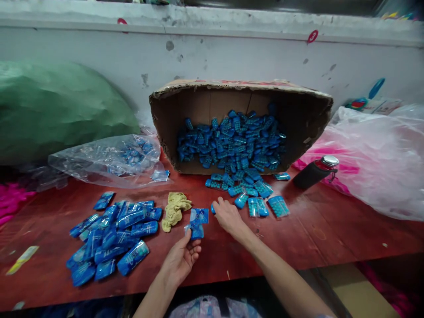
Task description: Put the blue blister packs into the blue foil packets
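Note:
Between the thumb and fingers of my left hand (183, 255) is a blue printed packet (196, 232), flat and shiny. A second blue printed packet (199, 215) lies just above it, touching or overlapping. My right hand (228, 216) is closed, its fingertips pinching a small blue item (213, 208), mostly hidden by the fingers. To its right lie several clear-wrapped packs of blue beads (278, 206). They spill from a tipped cardboard box (298, 132) full of similar blue packs (232, 141). On the left, blue printed packs (122, 234) form a loose pile.
A crumpled yellow cloth (175, 210) lies beside my left hand. Behind it is a clear plastic bag (89, 163) with blue packets inside. A dark bottle (313, 172) stands right of the box. A green sack (59, 110) and a pink-white plastic bag (374, 163) flank the red table (318, 234).

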The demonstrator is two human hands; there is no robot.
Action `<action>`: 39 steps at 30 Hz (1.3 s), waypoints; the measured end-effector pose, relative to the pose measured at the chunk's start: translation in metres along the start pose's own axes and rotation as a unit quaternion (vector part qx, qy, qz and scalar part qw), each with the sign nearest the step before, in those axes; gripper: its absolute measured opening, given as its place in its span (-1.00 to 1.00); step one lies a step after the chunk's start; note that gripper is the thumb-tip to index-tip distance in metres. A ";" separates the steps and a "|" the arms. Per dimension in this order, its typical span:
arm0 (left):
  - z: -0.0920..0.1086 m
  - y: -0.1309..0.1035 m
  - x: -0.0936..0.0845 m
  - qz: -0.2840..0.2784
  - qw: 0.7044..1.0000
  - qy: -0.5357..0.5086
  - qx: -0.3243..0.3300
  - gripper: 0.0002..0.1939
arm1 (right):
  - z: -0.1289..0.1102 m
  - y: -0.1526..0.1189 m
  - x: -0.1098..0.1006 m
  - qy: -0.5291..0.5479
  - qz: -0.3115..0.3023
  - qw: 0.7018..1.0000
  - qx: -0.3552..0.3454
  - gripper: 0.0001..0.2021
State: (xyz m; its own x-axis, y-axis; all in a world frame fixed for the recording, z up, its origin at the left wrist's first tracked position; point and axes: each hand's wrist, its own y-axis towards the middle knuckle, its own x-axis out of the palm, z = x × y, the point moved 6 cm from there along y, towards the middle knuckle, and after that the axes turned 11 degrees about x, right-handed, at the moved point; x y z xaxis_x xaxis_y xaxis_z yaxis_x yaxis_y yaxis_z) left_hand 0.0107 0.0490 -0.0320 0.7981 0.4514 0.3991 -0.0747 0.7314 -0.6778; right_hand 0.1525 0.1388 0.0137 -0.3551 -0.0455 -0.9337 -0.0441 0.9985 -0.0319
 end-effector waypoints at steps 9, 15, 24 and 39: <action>-0.006 0.000 -0.002 -0.005 0.999 -0.044 -0.032 -0.86 | 0.004 -0.003 -0.014 0.239 -0.054 0.969 -0.003 -0.64; -0.007 0.002 0.000 -0.002 0.998 -0.063 -0.018 -0.84 | 0.002 -0.039 -0.004 0.704 -0.166 0.682 0.108 -0.66; -0.001 0.002 0.000 -0.020 0.997 -0.027 0.068 -0.84 | -0.002 -0.054 0.000 0.684 -0.145 0.706 0.116 -0.67; 0.002 0.000 0.006 -0.088 0.993 -0.061 0.053 -0.91 | -0.016 -0.091 0.018 0.491 0.022 0.871 -0.013 -0.75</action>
State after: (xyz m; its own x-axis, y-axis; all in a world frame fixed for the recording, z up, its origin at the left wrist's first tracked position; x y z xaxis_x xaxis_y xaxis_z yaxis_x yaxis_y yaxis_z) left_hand 0.0145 0.0529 -0.0278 0.7269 0.3646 0.5820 -0.0079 0.8518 -0.5237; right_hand 0.1351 0.0468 0.0054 -0.9838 -0.0240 -0.1779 -0.0274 0.9995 0.0163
